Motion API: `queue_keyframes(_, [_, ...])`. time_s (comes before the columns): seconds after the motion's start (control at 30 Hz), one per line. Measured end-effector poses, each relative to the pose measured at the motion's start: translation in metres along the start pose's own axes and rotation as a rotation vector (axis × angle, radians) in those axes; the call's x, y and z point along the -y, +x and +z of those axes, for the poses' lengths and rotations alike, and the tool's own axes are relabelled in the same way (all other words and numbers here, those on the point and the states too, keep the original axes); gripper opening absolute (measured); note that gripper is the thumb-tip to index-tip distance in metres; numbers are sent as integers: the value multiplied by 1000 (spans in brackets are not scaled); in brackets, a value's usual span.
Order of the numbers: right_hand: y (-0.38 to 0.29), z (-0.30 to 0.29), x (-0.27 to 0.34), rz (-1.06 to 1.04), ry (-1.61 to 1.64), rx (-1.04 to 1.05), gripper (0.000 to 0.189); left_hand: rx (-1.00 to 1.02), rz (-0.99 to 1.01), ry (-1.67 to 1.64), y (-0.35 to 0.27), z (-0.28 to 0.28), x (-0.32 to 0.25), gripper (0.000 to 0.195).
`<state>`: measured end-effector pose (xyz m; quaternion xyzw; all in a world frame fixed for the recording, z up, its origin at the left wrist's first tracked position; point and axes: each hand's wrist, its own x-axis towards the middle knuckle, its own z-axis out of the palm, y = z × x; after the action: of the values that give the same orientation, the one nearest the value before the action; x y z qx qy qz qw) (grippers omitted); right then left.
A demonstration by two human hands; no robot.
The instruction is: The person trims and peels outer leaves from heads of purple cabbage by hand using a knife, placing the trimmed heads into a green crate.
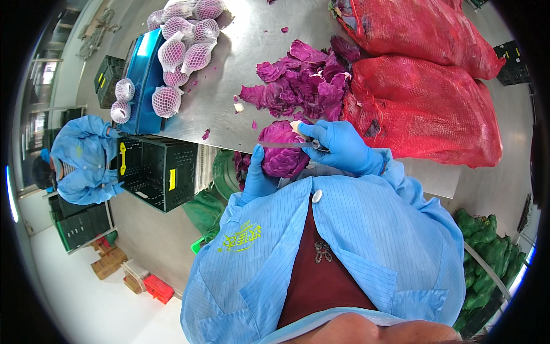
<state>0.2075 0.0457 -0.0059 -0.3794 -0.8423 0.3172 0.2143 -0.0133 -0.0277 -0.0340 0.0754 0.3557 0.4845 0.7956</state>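
A red cabbage head [283, 161] is held in front of my chest at the near edge of the steel table. My left hand [259, 174], in a blue glove, grips it from the left and below, thumb upright on its side. In my gloved right hand [339, 144] is a knife [285, 145], its blade lying across the cabbage. The right thumb and fingers also touch a pale piece [295, 126], perhaps cut stem, at the cabbage's top. Just beyond lies a heap of loose purple cabbage leaves [309, 84].
Red mesh sacks [425, 107] lie on the right. Net-wrapped cabbages [172, 51] stand at the table's [223, 103] far left, beside a blue box [146, 81]. Below are a black crate [157, 172] and green mesh bag [206, 215]. A person in blue [86, 159] is at the left.
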Motion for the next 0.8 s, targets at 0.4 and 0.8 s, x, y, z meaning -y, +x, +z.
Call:
queue_keyframes(0.4, [9,-5,-1,516,742,-240,28,64,-125,-230,0,5,2,96])
queue_keyframes(0.8, [10,-22,-8,354,466,-50,71,242,-280,-406,4,14,-7,101])
